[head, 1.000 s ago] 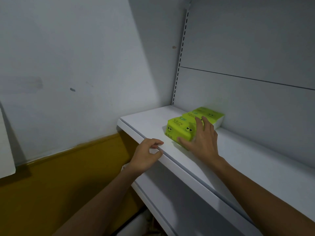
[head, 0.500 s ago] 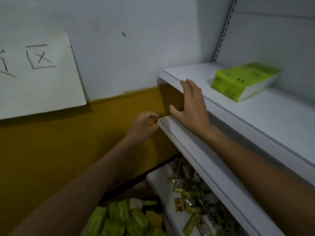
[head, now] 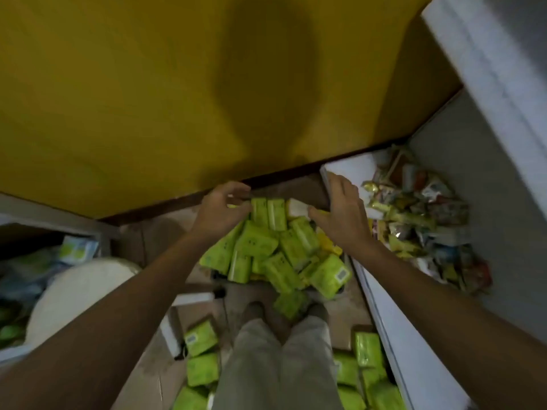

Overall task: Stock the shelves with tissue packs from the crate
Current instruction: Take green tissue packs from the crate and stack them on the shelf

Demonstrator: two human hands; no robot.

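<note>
We are looking down past a mustard-yellow wall, where a broad soft shadow is falling and a dark baseboard is running along its foot. At the right a heap of mixed snack packets is lying in foil and bright wrappers. At the left a white rounded sack is sitting below blurred blue-and-white packages. Grey trousers and dusty shoes are standing on the brown floor.

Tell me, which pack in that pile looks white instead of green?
The white-faced pack at the far end of the pile, beside the right hand thumb; the two upright packs just left of it are lime green.
</note>
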